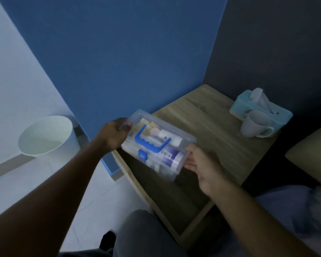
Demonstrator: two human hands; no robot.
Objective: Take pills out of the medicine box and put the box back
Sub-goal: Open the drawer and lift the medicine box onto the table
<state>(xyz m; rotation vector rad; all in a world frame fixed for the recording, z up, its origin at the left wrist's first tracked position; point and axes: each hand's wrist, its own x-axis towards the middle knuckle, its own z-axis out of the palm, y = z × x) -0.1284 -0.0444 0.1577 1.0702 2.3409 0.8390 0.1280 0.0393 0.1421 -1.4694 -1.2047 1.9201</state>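
The medicine box [157, 143], clear plastic with a blue handle and latch, was held in the air over the open drawer [176, 199], at the near corner of the bench [217, 125]. The left hand [113, 133] had its grip closed on the box's far end; the right hand [202, 166] gripped the near end. The lid looked closed, with tubes and packets still inside. No pills lay out anywhere, so the task seemed barely begun: opening, removing pills and returning the box all remained.
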